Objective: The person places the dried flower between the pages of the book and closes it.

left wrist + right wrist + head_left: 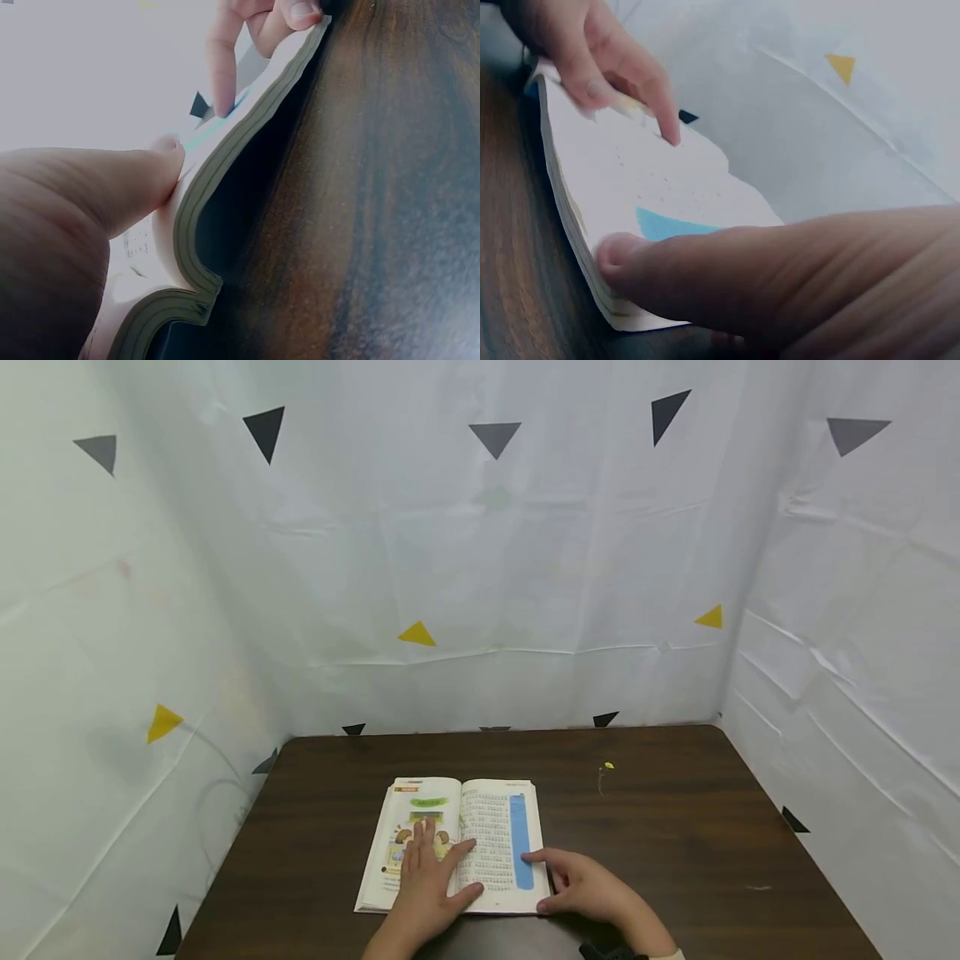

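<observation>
An open book (491, 806) lies on the dark table, with a coloured picture on its left page and lines of print beside a blue strip (520, 827) on the right. My left hand (426, 885) rests with spread fingers across the left page and the fold, its thumb on the lower part of the right page. At the right edge is my right hand (588, 887), its index finger touching the blue strip and its thumb at the lower corner. In the right wrist view, that thumb (630, 259) lies on the page corner, while the fingers are mostly hidden.
The brown wooden table (675, 827) extends around the book. A small yellow mark (609, 765) shows on its far right part. White sheeting (495, 568) with black, grey and yellow triangles hangs behind the table and on both sides.
</observation>
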Motion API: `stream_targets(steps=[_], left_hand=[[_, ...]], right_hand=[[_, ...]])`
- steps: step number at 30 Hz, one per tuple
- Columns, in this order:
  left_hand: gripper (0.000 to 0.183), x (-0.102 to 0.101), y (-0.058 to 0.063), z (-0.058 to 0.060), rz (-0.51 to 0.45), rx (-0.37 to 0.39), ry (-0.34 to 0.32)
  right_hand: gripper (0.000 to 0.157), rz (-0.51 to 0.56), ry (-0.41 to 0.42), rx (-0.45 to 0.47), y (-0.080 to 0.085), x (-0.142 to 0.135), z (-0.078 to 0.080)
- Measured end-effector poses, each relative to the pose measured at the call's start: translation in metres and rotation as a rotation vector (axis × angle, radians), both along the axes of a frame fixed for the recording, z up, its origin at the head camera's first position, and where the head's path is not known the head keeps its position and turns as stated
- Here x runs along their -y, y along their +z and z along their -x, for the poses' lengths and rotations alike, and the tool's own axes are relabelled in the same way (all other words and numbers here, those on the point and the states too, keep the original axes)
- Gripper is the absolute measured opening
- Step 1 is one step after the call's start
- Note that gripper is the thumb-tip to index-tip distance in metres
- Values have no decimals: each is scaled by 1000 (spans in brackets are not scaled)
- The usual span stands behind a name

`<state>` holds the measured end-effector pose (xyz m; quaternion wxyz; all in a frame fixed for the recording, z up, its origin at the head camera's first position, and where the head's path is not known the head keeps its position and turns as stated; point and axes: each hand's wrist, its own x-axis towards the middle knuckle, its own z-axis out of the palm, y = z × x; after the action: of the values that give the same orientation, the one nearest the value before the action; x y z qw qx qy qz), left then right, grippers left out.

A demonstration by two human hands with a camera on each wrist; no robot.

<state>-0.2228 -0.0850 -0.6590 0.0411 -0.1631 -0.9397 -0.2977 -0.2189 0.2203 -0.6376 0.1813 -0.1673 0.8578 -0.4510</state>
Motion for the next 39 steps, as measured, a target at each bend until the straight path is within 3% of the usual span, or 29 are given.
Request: stream_targets(steps=[5, 14, 20, 24, 29, 33, 35, 39], left_hand=[[66, 0, 3, 0, 29, -9, 4], [66, 0, 2, 0, 30, 10, 15], [66, -1, 0, 1, 28, 6, 21], [67, -2, 1, 1, 28, -4, 13], [67, -2, 0, 0, 27, 4, 20], [68, -2, -1, 1, 31, 7, 24], [68, -2, -1, 2, 30, 7, 24], [69, -2, -1, 2, 17, 9, 21]], right_hand=[[60, 69, -26, 33, -2, 3, 1], [17, 50, -62, -224, -12, 15, -3], [18, 164, -66, -331, -11, 19, -4], [23, 236, -95, -208, -8, 21, -6], [27, 312, -272, 9, -8, 24, -4], [54, 422, -390, 43, -10, 27, -1], [61, 501, -416, 65, -9, 29, -1], [52, 660, -390, 163, -7, 34, -4]])
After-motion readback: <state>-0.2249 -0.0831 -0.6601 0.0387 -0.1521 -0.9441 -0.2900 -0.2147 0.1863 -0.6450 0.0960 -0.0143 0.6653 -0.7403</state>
